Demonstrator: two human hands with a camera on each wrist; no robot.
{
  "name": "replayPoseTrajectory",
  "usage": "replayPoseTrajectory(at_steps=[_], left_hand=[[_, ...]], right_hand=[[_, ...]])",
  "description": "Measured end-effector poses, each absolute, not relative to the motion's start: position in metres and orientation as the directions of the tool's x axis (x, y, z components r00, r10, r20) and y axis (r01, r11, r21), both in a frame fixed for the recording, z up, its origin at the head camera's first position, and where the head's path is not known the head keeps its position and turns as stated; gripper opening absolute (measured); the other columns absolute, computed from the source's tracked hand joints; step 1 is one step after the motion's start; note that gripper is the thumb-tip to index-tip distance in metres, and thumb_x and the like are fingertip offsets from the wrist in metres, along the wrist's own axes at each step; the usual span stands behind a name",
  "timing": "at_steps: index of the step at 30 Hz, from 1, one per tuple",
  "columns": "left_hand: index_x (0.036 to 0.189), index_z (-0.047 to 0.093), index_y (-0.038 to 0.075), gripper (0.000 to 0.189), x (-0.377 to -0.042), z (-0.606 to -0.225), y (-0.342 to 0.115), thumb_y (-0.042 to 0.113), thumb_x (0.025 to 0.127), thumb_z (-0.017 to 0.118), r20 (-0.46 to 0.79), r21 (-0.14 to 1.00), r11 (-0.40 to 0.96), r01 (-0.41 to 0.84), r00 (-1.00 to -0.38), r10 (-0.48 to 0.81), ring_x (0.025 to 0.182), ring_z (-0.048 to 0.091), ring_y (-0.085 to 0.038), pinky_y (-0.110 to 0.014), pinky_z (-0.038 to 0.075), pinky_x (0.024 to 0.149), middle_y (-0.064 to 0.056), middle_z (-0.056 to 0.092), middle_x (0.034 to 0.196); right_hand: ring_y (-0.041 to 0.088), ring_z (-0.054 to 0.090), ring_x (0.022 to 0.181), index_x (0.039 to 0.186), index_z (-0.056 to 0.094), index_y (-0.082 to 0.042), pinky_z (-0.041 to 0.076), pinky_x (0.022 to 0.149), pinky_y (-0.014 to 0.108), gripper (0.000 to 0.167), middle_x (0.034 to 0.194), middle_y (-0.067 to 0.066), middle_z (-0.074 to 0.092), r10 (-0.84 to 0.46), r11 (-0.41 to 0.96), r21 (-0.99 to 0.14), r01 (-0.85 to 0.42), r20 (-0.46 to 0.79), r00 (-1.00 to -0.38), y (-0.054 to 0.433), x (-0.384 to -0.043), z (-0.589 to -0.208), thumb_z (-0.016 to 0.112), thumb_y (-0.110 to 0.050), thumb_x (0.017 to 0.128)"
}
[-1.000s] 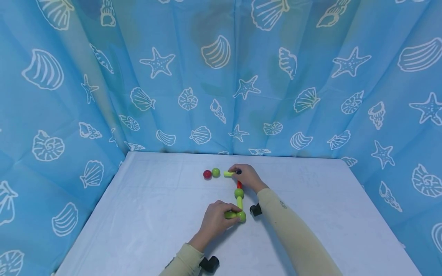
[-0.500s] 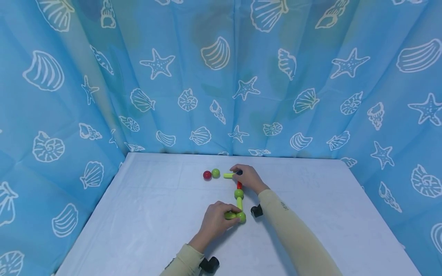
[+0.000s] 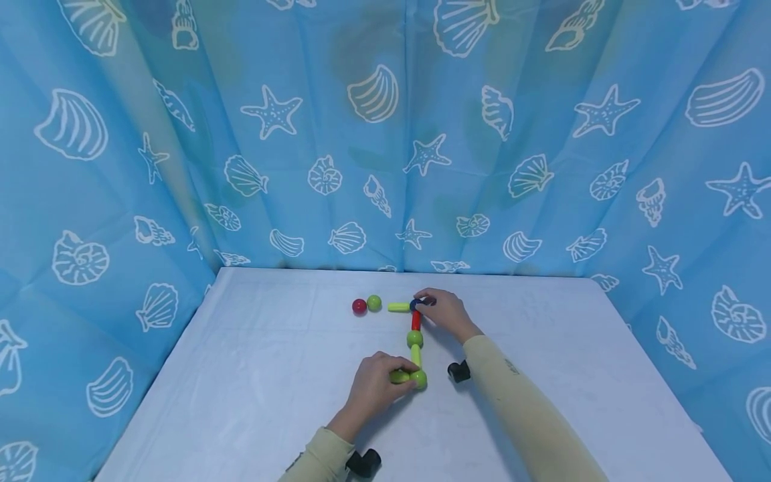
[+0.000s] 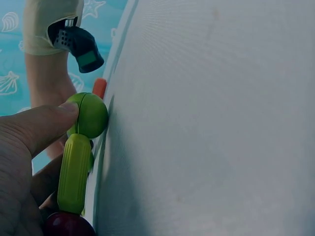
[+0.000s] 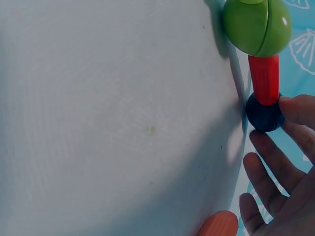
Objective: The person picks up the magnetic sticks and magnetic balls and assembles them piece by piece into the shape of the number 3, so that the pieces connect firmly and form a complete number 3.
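Observation:
On the white table stands a bent chain of toy balls and rods. My left hand (image 3: pixel 375 385) grips its near corner, the thumb on a green ball (image 4: pixel 92 115) and the fingers behind a lime rod (image 4: pixel 75 173). That rod ends at a dark red ball (image 4: pixel 69 225), hidden by the hand in the head view. From the corner, another lime rod (image 3: pixel 416 358) leads to a second green ball (image 3: pixel 415 339), then a red rod (image 3: pixel 416 320) and a dark blue ball (image 5: pixel 265 113). My right hand (image 3: pixel 447 311) pinches the blue ball between thumb and forefinger, other fingers spread.
Left of the blue ball lies a lime rod (image 3: pixel 398 307), its end right at the ball. A loose green ball (image 3: pixel 374 303) and a red ball (image 3: pixel 359 306) sit farther left. An orange-red rod end (image 5: pixel 219 225) shows low in the right wrist view. A patterned blue curtain (image 3: pixel 325 201) hangs behind the table.
My right hand has drawn back slightly to the right, uncovering more of the blue ball and red rod. The left hand keeps its hold in the same place.

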State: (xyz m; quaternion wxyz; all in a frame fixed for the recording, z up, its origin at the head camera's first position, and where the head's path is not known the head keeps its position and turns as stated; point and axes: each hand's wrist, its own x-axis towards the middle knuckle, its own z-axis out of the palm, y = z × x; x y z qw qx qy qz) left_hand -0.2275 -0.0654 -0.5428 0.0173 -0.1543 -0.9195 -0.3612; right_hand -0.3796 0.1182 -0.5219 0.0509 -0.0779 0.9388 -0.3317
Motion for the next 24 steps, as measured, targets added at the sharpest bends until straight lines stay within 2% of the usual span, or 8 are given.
replayPoseTrajectory(at_steps=[16,19,24], left_hand=[[0.109,0.079,0.031,0.025,-0.2266,-0.54,-0.0654,0.034,0.085,0.083,0.155,0.653,0.691,0.308,-0.948,0.276,0.086,0.053,-0.004,-0.027,0.045,0.076,0.017,0.07,0.095],[0.112,0.078,0.029,0.028,-0.2255,-0.5386,-0.0653,0.034,0.085,0.083,0.151,0.654,0.692,0.307,-0.949,0.278,0.09,0.055,-0.005,-0.031,0.046,0.082,0.017,0.071,0.099],[0.117,0.076,0.025,0.033,-0.225,-0.5328,-0.0671,0.039,0.087,0.081,0.15,0.669,0.683,0.292,-0.954,0.261,0.103,0.058,-0.012,-0.047,0.044,0.098,0.015,0.073,0.109]], right_hand=[[0.027,0.062,0.113,0.126,0.067,-0.019,0.049,0.1,0.047,0.029,0.119,0.008,0.07,-0.231,0.754,-0.642,-0.14,-0.06,-0.971,0.1224,-0.3835,-0.5229,0.068,-0.026,0.098],[0.026,0.062,0.112,0.126,0.068,-0.02,0.049,0.1,0.047,0.029,0.117,0.007,0.07,-0.241,0.756,-0.637,-0.15,-0.058,-0.969,0.123,-0.3839,-0.5223,0.069,-0.026,0.098],[0.026,0.062,0.112,0.126,0.068,-0.02,0.048,0.1,0.047,0.029,0.117,0.006,0.07,-0.251,0.753,-0.639,-0.159,-0.055,-0.967,0.1233,-0.3835,-0.5216,0.069,-0.026,0.098]])
